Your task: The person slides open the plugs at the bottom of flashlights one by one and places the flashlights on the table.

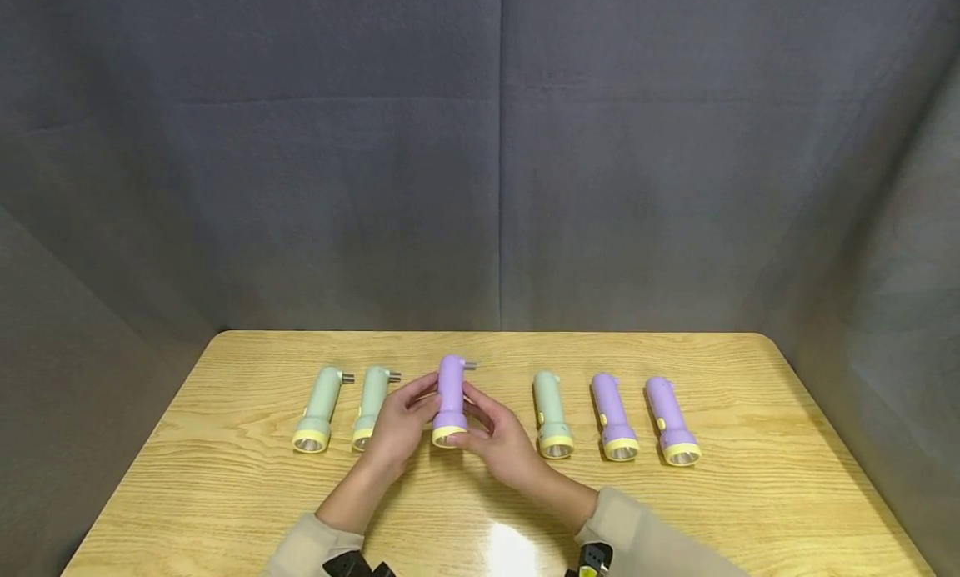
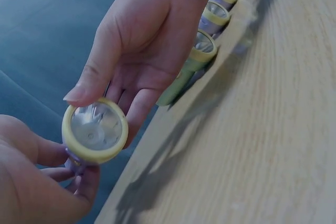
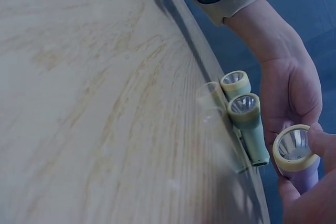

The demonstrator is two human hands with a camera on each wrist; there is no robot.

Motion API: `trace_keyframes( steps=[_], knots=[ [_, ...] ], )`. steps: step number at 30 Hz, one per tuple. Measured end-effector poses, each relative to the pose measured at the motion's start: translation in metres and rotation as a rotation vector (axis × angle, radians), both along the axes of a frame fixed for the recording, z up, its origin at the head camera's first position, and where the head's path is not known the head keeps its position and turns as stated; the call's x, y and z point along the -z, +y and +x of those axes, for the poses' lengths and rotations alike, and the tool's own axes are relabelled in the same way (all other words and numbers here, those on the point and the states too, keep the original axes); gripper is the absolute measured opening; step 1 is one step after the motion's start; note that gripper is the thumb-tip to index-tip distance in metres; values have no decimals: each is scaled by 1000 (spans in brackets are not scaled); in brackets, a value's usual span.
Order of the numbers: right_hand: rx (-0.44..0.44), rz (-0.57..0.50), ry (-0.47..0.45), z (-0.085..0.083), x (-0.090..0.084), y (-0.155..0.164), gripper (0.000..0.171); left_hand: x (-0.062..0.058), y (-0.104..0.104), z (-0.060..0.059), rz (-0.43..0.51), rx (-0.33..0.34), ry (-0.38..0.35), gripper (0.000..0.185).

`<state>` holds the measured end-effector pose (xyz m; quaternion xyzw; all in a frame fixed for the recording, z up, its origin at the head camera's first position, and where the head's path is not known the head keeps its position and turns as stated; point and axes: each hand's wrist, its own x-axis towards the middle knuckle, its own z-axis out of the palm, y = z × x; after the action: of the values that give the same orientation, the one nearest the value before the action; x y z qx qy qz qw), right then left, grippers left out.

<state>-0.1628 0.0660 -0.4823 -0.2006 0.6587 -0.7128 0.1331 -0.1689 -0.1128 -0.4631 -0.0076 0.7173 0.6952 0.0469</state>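
Observation:
Both hands hold one purple flashlight (image 1: 451,391) with a yellow rim, raised over the table, its head tilted toward me. Two metal plug prongs (image 1: 471,365) stick out to the right near its tail. My left hand (image 1: 399,423) grips the body from the left, thumb and fingers around the neck in the left wrist view. From the other side, my right hand (image 1: 504,445) lays its thumb on the yellow rim (image 2: 67,135), with its fingers behind the body. The clear lens (image 3: 294,148) faces the right wrist camera.
Left of the hands lie two green flashlights, the outer one (image 1: 321,406) and the inner one (image 1: 372,398), prongs out, the inner partly behind my left hand. To the right, a green flashlight (image 1: 551,410) and two purple ones (image 1: 611,410) (image 1: 670,414) lie on the wooden table (image 1: 225,494).

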Motion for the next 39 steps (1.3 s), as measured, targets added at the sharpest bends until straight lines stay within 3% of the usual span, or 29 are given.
trace_keyframes(
  steps=[12,21,39],
  knots=[
    [11,78,19,-5,14,-11,74,13,2,0,20,-94,-45,44],
    [1,132,40,-9,20,-15,71,16,3,1,25,-109,-49,45],
    [10,104,66,-12,24,-23,65,19,4,0,28,-159,-54,46]
  ],
)
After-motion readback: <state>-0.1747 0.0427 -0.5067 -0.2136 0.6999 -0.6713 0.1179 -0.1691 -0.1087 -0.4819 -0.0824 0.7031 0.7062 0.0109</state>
